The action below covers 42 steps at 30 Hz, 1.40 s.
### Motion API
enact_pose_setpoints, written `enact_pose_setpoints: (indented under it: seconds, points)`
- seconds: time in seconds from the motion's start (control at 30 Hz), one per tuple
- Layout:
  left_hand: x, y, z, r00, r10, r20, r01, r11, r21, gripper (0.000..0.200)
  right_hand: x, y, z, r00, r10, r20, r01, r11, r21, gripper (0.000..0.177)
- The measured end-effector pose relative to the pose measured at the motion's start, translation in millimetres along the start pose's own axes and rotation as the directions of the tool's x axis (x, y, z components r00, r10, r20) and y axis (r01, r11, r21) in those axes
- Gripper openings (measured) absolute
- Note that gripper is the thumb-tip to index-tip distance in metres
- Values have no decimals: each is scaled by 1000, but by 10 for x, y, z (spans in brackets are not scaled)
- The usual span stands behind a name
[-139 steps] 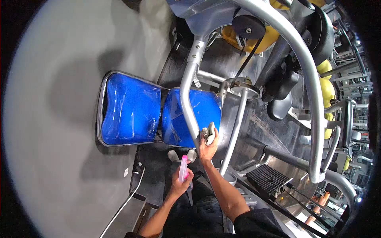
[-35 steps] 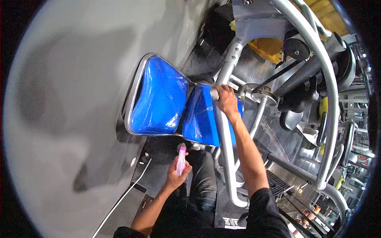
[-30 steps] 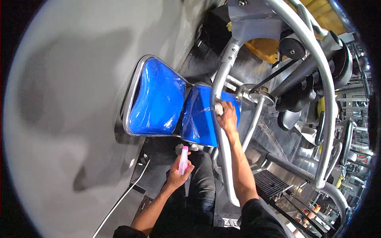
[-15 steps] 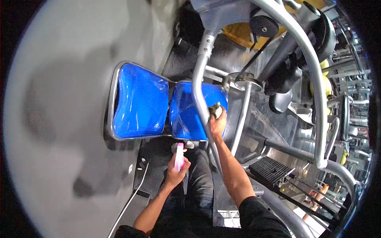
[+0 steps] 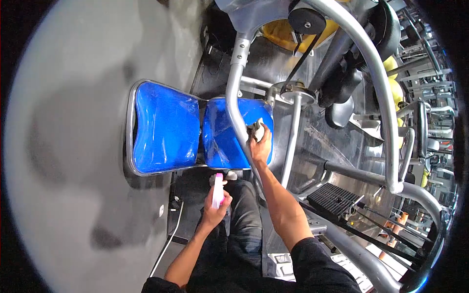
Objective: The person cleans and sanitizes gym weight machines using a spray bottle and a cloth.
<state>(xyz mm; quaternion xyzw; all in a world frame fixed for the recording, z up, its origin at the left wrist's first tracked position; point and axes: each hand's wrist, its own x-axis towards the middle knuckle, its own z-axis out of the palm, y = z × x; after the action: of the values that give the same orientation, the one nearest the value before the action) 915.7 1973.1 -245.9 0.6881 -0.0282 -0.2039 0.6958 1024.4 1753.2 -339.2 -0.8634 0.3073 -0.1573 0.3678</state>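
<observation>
Sliding back down the curved silver tube [image 5: 228,105] since a second ago: right hand [image 5: 260,145], arm stretched out, is clamping a bunched cloth [image 5: 259,129] against it, over the blue seat pad [image 5: 220,139]. Left hand [image 5: 215,207] is gripping a pink spray bottle [image 5: 217,189] upright by the knee. Bottle contents aren't showing, and the fist is hiding its lower half.

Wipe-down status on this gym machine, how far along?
Done: nothing I can confirm. In hand: right hand presses a cloth against the curved silver bar beside the blue seat; left hand holds a pink spray bottle. Left: likely the bar below the cloth and the outer frame.
</observation>
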Motion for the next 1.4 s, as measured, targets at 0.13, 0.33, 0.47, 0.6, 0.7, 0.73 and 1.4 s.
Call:
enact_pose_setpoints:
  seconds: [0.13, 0.33, 0.47, 0.6, 0.7, 0.73, 1.4]
  points:
    - [-27, 57, -38, 1000, -5, -18, 5, 1000, 13, 42, 10, 35, 30, 998, 62, -3, -62, 998, -15, 49]
    - [-78, 20, -107, 1000, 7, -30, -5, 997, 75, 42, -1, 32, 12, 996, 83, 12, -83, 997, -9, 53]
    - [-74, 79, -136, 998, 27, -61, -25, 999, 46, 42, 0, 76, 38, 999, 9, -36, -9, 1000, -2, 57]
    - [-77, 68, -176, 997, -3, -83, 2, 1000, -14, 42, 13, 108, 46, 995, 80, -52, -79, 997, 21, 62]
    - [-71, 7, -213, 995, 10, -101, -9, 1000, 6, 42, 6, 36, 31, 972, 215, -96, -209, 975, 74, 58]
    - [-50, 20, -221, 994, 20, -110, -19, 1000, 14, 43, 18, 2, 25, 973, 211, -95, -204, 976, 78, 58]
    - [851, 276, -31, 991, -27, -133, 32, 999, 37, 36, 225, 497, 197, 850, 406, 336, -451, 890, 64, 58]
